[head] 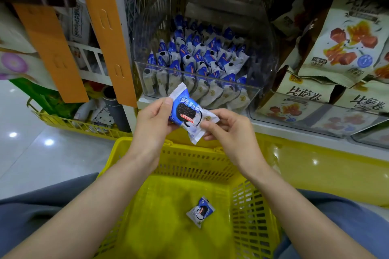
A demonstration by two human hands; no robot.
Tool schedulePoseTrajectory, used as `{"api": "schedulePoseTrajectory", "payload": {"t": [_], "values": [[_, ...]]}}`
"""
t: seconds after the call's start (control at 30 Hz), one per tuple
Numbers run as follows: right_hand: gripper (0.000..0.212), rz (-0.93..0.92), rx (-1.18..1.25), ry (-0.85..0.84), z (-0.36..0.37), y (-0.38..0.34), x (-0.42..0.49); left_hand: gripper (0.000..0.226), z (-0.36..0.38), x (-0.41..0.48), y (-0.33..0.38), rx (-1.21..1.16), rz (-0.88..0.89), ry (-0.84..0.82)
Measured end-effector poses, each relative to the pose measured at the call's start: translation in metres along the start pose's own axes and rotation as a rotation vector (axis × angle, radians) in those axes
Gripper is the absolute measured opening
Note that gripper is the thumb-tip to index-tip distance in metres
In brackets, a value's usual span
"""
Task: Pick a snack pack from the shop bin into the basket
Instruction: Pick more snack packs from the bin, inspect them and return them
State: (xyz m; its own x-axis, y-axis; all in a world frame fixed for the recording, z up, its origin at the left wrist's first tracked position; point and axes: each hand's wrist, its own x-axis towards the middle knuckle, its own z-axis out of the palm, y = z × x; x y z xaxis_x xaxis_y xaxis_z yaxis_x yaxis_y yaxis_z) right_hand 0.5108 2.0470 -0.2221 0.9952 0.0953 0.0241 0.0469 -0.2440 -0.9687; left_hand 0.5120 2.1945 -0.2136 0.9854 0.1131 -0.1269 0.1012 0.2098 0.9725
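Observation:
A blue and white snack pack (187, 111) with a dark cookie picture is held above the far rim of the yellow basket (181, 157). My left hand (153, 120) pinches its left edge with thumb on top. My right hand (227, 126) pinches its right end. A second, similar pack (200, 211) lies on the basket floor. Behind the hands, the clear plastic shop bin (254, 92) holds several rows of the same packs (195, 63).
Beige snack bags (347, 44) and boxes (305, 92) crowd the shelf at the right. Orange card strips (107, 33) hang at the left, above a low yellow wire rack (80, 126) on the shiny floor. My blue-clad legs flank the basket.

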Motion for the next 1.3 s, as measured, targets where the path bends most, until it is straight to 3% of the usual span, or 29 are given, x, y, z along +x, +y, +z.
{"api": "schedulePoseTrajectory", "payload": {"t": [0.2, 0.37, 0.47, 0.63, 0.77, 0.93, 1.03, 1.13, 1.23, 1.3], "values": [[0.027, -0.025, -0.010, -0.075, 0.000, -0.002, 0.000, 0.012, -0.009, 0.006, 0.018, 0.363, 0.318, -0.131], [0.023, -0.064, 0.074, -0.169, 0.008, -0.010, -0.002, 0.009, -0.015, 0.009, 0.036, 0.661, 0.502, -0.232], [0.018, -0.068, 0.107, -0.111, 0.009, -0.016, 0.001, 0.012, -0.014, 0.015, 0.045, 0.773, 0.566, -0.233], [0.014, -0.072, 0.175, 0.029, 0.004, -0.023, 0.009, 0.032, -0.027, 0.049, 0.062, 1.114, 0.700, -0.098], [0.035, -0.102, 0.192, 0.129, -0.001, -0.031, 0.012, 0.031, -0.035, 0.068, 0.052, 1.459, 0.723, -0.134], [0.020, -0.146, 0.116, 0.238, 0.002, -0.054, 0.045, 0.027, -0.037, 0.073, 0.046, 1.466, 0.819, -0.096], [0.021, -0.164, -0.021, 0.294, 0.008, -0.074, 0.094, 0.026, -0.037, 0.074, 0.043, 1.443, 0.853, -0.070], [0.013, -0.120, -0.142, 0.300, 0.018, -0.086, 0.152, 0.030, -0.037, 0.075, 0.041, 1.433, 0.881, -0.049], [0.027, -0.027, -0.278, 0.295, 0.028, -0.087, 0.200, 0.034, -0.037, 0.077, 0.039, 1.417, 0.908, -0.037], [0.022, 0.013, -0.326, 0.255, 0.036, -0.081, 0.221, 0.034, -0.038, 0.079, 0.037, 1.399, 0.927, -0.014]]}}
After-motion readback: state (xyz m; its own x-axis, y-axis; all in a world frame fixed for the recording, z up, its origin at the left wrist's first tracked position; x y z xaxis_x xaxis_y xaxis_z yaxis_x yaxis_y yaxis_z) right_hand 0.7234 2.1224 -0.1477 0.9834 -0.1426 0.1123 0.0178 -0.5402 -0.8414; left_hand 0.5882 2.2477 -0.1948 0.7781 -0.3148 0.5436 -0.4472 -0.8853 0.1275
